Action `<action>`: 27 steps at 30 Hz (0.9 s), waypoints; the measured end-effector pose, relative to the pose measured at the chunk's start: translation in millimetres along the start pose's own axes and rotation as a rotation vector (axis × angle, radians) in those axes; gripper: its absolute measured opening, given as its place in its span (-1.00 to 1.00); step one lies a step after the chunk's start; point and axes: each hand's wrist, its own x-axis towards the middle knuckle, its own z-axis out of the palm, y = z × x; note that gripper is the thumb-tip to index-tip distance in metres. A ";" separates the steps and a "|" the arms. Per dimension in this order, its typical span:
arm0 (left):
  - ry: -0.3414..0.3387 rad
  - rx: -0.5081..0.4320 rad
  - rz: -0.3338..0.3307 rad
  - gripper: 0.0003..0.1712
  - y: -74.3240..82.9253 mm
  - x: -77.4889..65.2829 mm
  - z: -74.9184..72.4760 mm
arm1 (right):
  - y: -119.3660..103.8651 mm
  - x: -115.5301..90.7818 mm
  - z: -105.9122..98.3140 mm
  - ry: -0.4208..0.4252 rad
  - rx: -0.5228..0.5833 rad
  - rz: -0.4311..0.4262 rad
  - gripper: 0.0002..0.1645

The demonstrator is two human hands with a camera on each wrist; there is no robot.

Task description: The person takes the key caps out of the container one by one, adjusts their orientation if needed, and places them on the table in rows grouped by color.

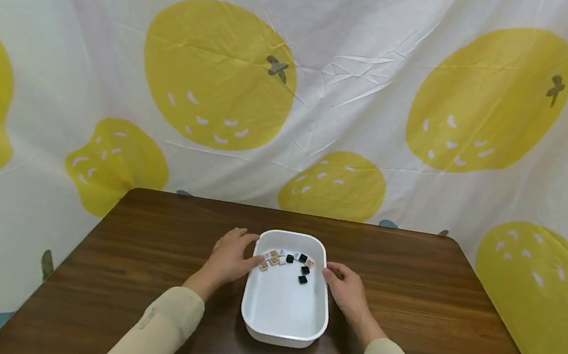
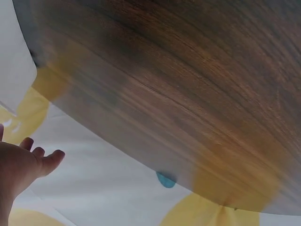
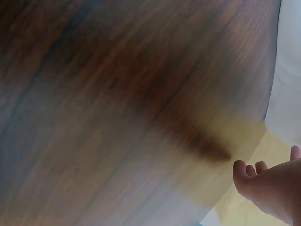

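Observation:
A white rectangular tray (image 1: 284, 311) with rounded corners sits on the table, its wall (image 2: 16, 52) at the edge of the left wrist view and its side (image 3: 287, 70) in the right. Inside, toward the far end, lie several small square pieces: black ones (image 1: 302, 279), white ones and tan patterned ones (image 1: 264, 266). My left hand (image 1: 230, 255) is at the tray's left rim, fingers spread, thumb overlapping the rim. At the right rim my right hand (image 1: 346, 289) has its thumb and forefinger at the edge, other fingers loosely bent. Neither hand holds a piece.
The brown wood-grain table (image 1: 406, 308) extends around the tray on every side. Behind it hangs a white cloth (image 1: 351, 91) printed with large yellow fruit. Light sleeves (image 1: 161, 326) cover both forearms.

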 end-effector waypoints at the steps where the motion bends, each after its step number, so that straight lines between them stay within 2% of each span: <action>1: -0.004 0.007 0.000 -0.37 0.8 0.1 0.7 | 0.0 -0.1 0.2 0.001 0.001 -0.003 -0.59; 8: -0.020 0.041 0.004 -0.41 6.0 2.3 5.8 | -0.9 -0.7 1.1 0.018 0.003 -0.019 -0.61; 14: -0.028 0.073 0.017 -0.45 9.5 6.4 11.2 | -2.8 -0.5 0.5 0.027 0.002 0.004 -0.62; 27: -0.039 0.108 -0.060 -0.52 10.5 11.4 22.4 | -1.7 -2.6 5.0 0.050 0.056 -0.039 -0.65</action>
